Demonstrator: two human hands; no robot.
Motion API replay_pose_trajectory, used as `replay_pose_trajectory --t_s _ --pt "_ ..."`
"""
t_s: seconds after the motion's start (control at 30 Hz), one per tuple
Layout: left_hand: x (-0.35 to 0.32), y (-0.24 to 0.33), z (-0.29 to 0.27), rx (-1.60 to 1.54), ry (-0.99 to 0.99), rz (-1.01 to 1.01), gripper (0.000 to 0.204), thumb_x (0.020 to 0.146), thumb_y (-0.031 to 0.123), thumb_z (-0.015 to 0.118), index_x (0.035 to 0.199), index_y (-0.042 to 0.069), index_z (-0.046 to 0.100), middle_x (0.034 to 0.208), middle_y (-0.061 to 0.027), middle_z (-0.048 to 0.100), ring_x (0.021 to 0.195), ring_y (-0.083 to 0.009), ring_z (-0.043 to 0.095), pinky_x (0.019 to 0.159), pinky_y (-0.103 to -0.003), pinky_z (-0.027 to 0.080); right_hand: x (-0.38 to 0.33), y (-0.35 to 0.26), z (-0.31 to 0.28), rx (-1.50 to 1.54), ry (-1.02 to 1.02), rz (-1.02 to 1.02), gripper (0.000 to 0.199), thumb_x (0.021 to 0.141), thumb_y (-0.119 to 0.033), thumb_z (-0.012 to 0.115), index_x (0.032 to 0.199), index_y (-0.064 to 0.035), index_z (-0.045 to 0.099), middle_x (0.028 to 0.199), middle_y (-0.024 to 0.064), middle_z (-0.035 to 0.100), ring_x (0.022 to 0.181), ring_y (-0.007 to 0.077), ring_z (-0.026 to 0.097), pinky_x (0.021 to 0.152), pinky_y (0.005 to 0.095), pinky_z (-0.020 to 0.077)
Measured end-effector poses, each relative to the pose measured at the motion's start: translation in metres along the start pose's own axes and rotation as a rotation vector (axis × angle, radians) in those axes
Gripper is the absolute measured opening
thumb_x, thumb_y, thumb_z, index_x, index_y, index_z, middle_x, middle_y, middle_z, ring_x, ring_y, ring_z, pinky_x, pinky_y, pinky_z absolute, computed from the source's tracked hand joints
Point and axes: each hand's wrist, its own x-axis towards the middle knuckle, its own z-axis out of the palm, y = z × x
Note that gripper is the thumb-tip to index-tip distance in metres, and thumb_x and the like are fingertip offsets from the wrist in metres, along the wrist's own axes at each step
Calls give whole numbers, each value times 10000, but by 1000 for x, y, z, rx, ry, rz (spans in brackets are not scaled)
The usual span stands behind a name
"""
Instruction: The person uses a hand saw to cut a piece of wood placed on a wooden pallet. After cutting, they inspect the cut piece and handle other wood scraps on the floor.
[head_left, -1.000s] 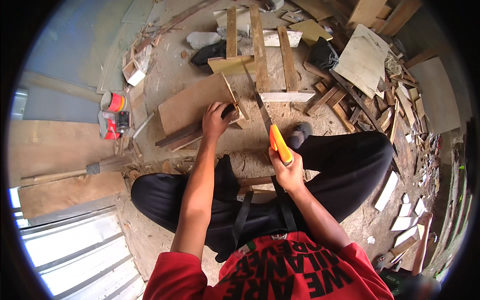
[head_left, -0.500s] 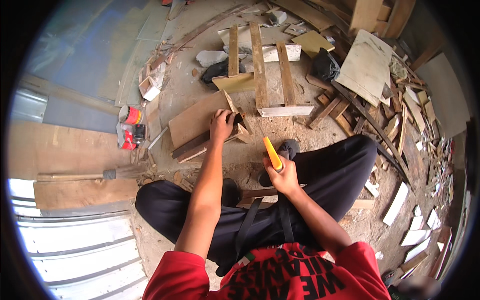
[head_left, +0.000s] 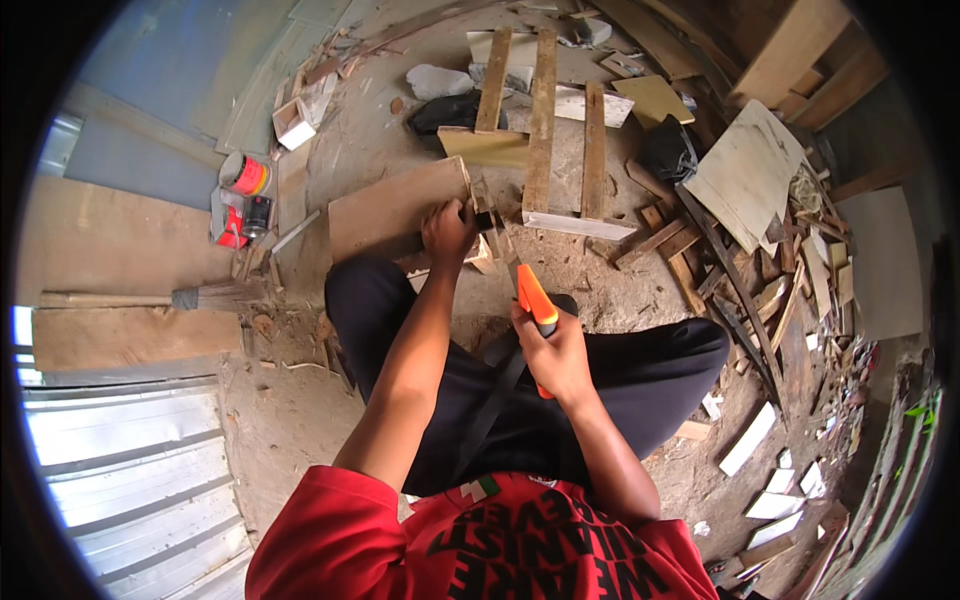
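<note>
My right hand (head_left: 557, 350) is wrapped round the orange handle of a hand saw (head_left: 534, 293). The saw's thin blade points away from me, passing beside the end of a dark wooden strip (head_left: 485, 221). Curled over that strip, my left hand (head_left: 449, 232) presses it against a brown wooden board (head_left: 385, 208) in front of my left knee. Most of the strip is hidden under my left hand and behind my knee. Whether the saw's teeth touch the strip I cannot tell.
Ahead stands a frame of wooden slats (head_left: 540, 130). Scrap wood (head_left: 690, 240) is heaped at the right, with a pale panel (head_left: 750, 170) on it. At the left are a red-labelled can (head_left: 245, 174), a broom (head_left: 215, 296) and corrugated metal sheeting (head_left: 130, 460).
The saw has swung so its blade lies by the strip's end, and my right hand has come slightly nearer and to the left. My left knee has moved up beside the board.
</note>
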Motion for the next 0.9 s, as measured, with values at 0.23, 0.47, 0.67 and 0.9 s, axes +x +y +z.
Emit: replay_pose_trajectory --t_s 0.23,0.47,0.67,0.9 --pt "-1 -2 14 68 96 -50 302 934 323 525 792 93 659 893 -103 696 898 -322 649 833 -470 465 -5 -32 6 60 -51 76 345 982 -287 639 780 -15 572 599 -53 475 580 38 418 508 270 356" --pt "0 5 8 55 82 -19 212 878 287 553 795 119 653 884 -95 678 900 -285 648 797 -449 463 57 -42 22 -170 -75 82 426 984 -319 606 742 28 559 549 9 505 558 77 438 523 331 398" --pt "-1 -4 17 130 122 9 200 854 293 578 776 121 645 826 -86 672 840 -279 652 744 -431 464 23 -66 27 -271 -92 50 416 964 -314 637 806 68 591 561 89 529 582 111 453 569 366 438" --pt "1 2 11 114 121 -6 203 867 279 568 813 105 657 856 -84 679 868 -283 649 751 -443 469 48 -45 27 -175 -57 80 394 957 -300 639 798 57 587 557 66 509 579 100 442 551 350 421"
